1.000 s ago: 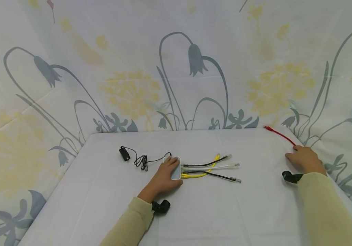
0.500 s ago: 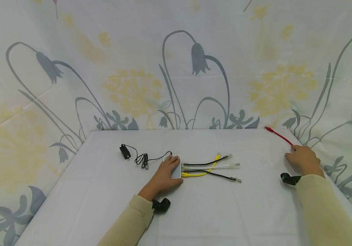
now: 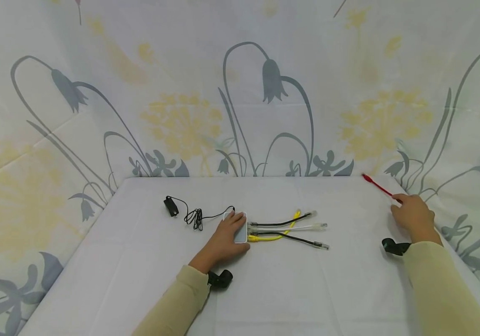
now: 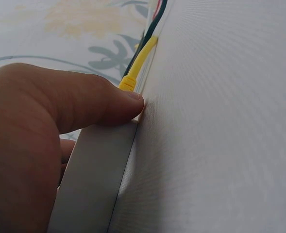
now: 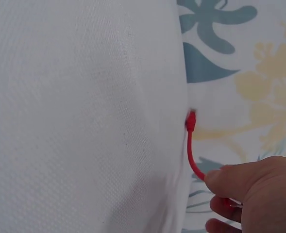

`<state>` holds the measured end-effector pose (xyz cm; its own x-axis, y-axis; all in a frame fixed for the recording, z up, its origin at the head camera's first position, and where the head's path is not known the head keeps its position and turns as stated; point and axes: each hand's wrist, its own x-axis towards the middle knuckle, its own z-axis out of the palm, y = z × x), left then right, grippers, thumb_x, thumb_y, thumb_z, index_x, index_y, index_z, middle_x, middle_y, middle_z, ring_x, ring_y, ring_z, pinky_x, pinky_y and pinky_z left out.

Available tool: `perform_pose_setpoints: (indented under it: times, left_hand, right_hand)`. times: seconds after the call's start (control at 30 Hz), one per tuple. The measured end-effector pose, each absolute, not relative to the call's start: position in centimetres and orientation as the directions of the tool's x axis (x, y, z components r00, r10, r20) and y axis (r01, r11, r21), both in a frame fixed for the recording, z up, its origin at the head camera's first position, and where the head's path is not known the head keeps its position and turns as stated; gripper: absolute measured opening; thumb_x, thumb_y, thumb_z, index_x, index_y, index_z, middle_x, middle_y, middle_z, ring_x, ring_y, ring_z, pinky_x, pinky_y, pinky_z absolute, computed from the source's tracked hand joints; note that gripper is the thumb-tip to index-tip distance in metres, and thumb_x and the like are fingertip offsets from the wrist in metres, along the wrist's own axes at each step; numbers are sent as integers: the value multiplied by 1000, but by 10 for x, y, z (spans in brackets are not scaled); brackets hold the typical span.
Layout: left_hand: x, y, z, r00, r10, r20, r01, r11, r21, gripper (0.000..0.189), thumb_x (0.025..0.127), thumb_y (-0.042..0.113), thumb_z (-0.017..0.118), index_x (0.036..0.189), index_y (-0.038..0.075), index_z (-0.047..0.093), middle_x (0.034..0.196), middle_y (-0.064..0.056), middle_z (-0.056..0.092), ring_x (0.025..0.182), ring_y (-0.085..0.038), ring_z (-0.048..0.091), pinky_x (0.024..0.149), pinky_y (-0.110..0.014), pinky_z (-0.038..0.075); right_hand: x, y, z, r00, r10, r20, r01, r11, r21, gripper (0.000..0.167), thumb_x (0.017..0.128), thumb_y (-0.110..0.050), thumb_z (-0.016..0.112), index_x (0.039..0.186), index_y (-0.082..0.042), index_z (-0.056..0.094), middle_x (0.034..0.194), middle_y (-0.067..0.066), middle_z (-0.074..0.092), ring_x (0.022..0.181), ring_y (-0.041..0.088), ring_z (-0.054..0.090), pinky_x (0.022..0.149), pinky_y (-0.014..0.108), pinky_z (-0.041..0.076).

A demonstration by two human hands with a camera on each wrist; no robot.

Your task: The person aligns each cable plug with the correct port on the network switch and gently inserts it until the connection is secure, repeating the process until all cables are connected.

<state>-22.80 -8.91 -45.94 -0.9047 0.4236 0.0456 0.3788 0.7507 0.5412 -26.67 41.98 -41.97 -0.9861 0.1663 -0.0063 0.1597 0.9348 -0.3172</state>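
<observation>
My left hand (image 3: 224, 235) grips a small white network switch (image 3: 240, 235) at the middle of the table, fingers over its top. In the left wrist view the thumb (image 4: 104, 99) presses its end face, right beside the yellow cable's plug (image 4: 128, 83). Two black network cables (image 3: 269, 225), a white one (image 3: 302, 228) and a yellow one (image 3: 271, 239) run out of the switch to the right. At the table's far right corner my right hand (image 3: 415, 215) pinches a short red network cable (image 3: 377, 185) near one end. Its other plug (image 5: 191, 121) points away from the hand.
A black power adapter (image 3: 170, 206) lies left of the switch, joined to it by a thin coiled black cord (image 3: 195, 217). White cloth covers the table (image 3: 281, 289). A flower-patterned curtain (image 3: 181, 135) stands close along the back and sides.
My right hand has shifted slightly forward and left on the red cable, which now looks straighter. The left hand stays on the switch.
</observation>
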Motion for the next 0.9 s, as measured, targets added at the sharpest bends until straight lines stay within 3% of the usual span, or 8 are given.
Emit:
perform_pose_setpoints:
  times: [0.5, 0.9]
  left_hand:
    - [-232, -90, -461, -903, 429, 39, 383, 758, 528, 78, 84, 35, 67, 151, 11, 35, 159, -3, 29, 151, -29, 12, 120, -52, 16]
    - [-233, -91, -463, -903, 428, 31, 380, 763, 524, 79, 85, 36, 68, 152, 13, 34, 160, -2, 27, 152, -27, 11, 120, -54, 15]
  right_hand:
    - [-269, 411, -418, -969, 166, 185, 97, 939, -330, 35, 97, -17, 46, 124, 4, 53, 112, 30, 59, 99, 52, 53, 71, 58, 40]
    - [-267, 400, -421, -919, 333, 213, 156, 800, -580, 40, 96, -25, 56, 121, 6, 52, 109, 26, 59, 99, 41, 51, 70, 34, 35]
